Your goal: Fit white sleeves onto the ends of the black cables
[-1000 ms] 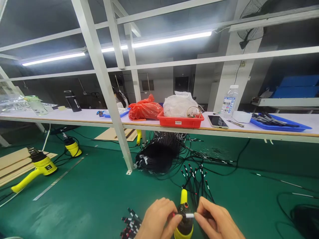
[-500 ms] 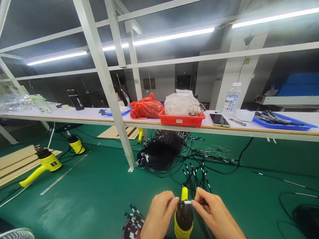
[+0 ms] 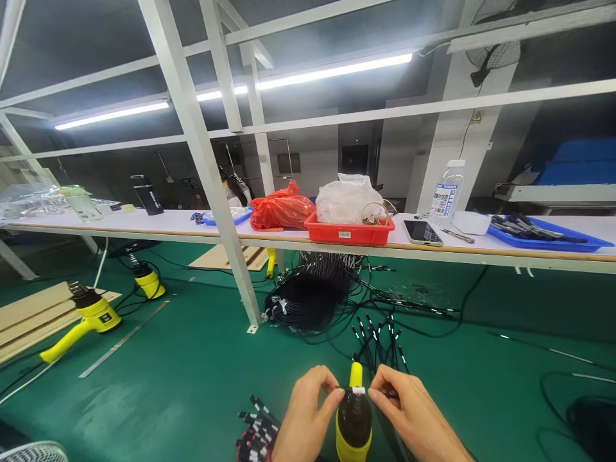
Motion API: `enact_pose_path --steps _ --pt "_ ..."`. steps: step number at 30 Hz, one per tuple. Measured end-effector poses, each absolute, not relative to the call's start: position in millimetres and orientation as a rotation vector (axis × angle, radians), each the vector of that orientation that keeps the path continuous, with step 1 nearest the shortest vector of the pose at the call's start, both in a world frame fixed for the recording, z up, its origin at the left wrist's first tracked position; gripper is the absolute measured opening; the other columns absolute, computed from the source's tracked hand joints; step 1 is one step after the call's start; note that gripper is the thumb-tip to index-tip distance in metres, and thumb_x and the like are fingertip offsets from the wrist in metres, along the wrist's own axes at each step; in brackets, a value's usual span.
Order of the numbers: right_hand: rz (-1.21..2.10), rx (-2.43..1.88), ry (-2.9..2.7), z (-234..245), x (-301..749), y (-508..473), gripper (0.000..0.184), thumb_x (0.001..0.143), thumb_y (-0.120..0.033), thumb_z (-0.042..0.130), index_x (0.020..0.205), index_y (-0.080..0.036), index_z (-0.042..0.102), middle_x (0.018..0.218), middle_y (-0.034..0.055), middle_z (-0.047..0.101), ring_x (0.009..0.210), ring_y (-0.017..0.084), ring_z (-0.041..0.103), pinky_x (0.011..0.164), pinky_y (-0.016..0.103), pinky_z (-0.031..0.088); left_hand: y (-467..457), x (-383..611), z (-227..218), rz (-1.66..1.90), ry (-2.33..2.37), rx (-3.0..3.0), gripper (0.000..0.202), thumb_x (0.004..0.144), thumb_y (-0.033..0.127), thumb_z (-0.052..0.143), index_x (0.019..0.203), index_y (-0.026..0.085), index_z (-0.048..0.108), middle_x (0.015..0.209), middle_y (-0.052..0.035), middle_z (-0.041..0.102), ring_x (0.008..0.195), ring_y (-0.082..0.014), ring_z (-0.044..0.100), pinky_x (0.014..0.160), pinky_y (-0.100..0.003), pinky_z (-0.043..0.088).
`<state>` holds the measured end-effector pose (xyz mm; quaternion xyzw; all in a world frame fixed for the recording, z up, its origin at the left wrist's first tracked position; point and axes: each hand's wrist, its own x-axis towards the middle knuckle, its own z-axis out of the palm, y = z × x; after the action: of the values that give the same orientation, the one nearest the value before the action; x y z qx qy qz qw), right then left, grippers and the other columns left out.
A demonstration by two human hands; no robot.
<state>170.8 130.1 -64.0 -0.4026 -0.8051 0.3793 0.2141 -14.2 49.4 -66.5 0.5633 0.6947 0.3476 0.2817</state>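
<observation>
A thin black cable with a white sleeve (image 3: 359, 390) is stretched level between my hands. My left hand (image 3: 312, 407) pinches it between thumb and forefinger at the sleeve's left. On the other side, my right hand (image 3: 407, 407) has its thumb and fingertips closed on the cable by the sleeve's right end. Small reddish marks show on the sleeve. Directly below stands a yellow and black heat gun (image 3: 355, 423), its nozzle partly behind the cable. A bundle of black cable ends with white and red bands (image 3: 257, 430) lies beside my left wrist.
More banded cables (image 3: 378, 337) lie beyond my hands, near a large black cable coil (image 3: 308, 298). Another yellow heat gun (image 3: 91, 314) rests at left by a metal ruler (image 3: 122, 340). The raised shelf carries a red tray (image 3: 349, 234), a phone (image 3: 422, 232) and a blue tray (image 3: 597, 244).
The white sleeve sits slightly further left and now shows reddish marks. Both hands keep their pinch with small finger shifts. The lamp at upper right appears dark now.
</observation>
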Motion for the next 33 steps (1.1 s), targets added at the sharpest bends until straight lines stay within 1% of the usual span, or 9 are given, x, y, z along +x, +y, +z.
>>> enact_pose_path --steps 4,7,10,13,19,23,26,29,33 --pt "1.144 -1.072 -2.215 -61 173 132 0.023 0.090 -0.033 0.046 0.070 -0.023 0.053 0.066 -0.0030 0.054 0.063 0.016 0.049 0.058 0.025 0.034 48 -15 -66 0.919 1.864 1.479 0.025 0.092 0.043 0.045 0.088 0.023 0.058 0.094 -0.0010 0.064 0.093 -0.0209 0.055 0.084 -0.031 0.040" --pt "1.187 -1.054 -2.181 -58 173 133 0.022 0.089 -0.032 0.047 0.070 -0.022 0.054 0.066 -0.0030 0.054 0.063 0.015 0.049 0.058 0.025 0.036 48 -14 -65 0.848 1.933 1.497 0.038 0.096 0.048 0.035 0.079 0.023 0.057 0.084 -0.0012 0.065 0.088 -0.0216 0.056 0.082 -0.032 0.040" --pt "1.199 -1.054 -2.162 -55 172 132 0.021 0.088 -0.029 0.048 0.069 -0.022 0.053 0.067 -0.0030 0.054 0.064 0.015 0.051 0.059 0.024 0.036 49 -13 -67 0.808 1.986 1.529 0.044 0.097 0.047 0.029 0.071 0.023 0.055 0.076 -0.0019 0.064 0.084 -0.0222 0.056 0.078 -0.032 0.039" --pt "1.187 -1.045 -2.159 -56 172 132 0.020 0.087 -0.027 0.049 0.068 -0.022 0.054 0.066 -0.0033 0.055 0.064 0.015 0.052 0.059 0.024 0.037 50 -12 -70 0.810 1.977 1.543 0.042 0.097 0.046 0.033 0.070 0.022 0.054 0.075 -0.0011 0.061 0.081 -0.0209 0.055 0.076 -0.031 0.038" --pt "1.154 -1.067 -2.143 -60 171 136 0.015 0.082 -0.021 0.051 0.067 -0.021 0.055 0.065 -0.0038 0.056 0.063 0.015 0.051 0.057 0.024 0.036 50 -12 -69 0.923 1.895 1.500 0.026 0.094 0.040 0.044 0.081 0.022 0.058 0.086 0.0006 0.063 0.085 -0.0189 0.054 0.079 -0.029 0.039" --pt "1.119 -1.081 -2.142 -63 173 137 0.013 0.082 -0.021 0.053 0.073 -0.020 0.063 0.070 -0.0016 0.064 0.067 0.016 0.057 0.061 0.025 0.040 50 -12 -68 0.946 1.883 1.473 0.020 0.092 0.039 0.048 0.086 0.023 0.059 0.091 0.0004 0.063 0.090 -0.0195 0.055 0.082 -0.030 0.040" --pt "1.086 -1.070 -2.175 -67 176 138 0.017 0.086 -0.025 0.055 0.077 -0.020 0.069 0.075 0.0001 0.068 0.070 0.017 0.060 0.064 0.026 0.042 50 -12 -67 0.893 1.917 1.494 0.030 0.095 0.044 0.040 0.083 0.023 0.058 0.088 -0.0007 0.063 0.089 -0.0204 0.055 0.082 -0.031 0.040" --pt "1.057 -1.049 -2.202 -69 177 140 0.017 0.085 -0.024 0.056 0.075 -0.021 0.069 0.074 -0.0008 0.068 0.069 0.017 0.059 0.063 0.026 0.042 51 -13 -68 0.812 1.970 1.523 0.040 0.098 0.045 0.031 0.078 0.022 0.057 0.081 -0.0020 0.063 0.087 -0.0220 0.056 0.081 -0.033 0.039" --pt "1.080 -1.068 -2.194 -70 177 140 0.015 0.083 -0.022 0.057 0.073 -0.021 0.068 0.074 -0.0012 0.067 0.069 0.017 0.059 0.064 0.026 0.042 52 -14 -73 0.792 1.973 1.565 0.043 0.098 0.045 0.032 0.071 0.021 0.056 0.075 -0.0013 0.060 0.081 -0.0210 0.055 0.077 -0.031 0.038"
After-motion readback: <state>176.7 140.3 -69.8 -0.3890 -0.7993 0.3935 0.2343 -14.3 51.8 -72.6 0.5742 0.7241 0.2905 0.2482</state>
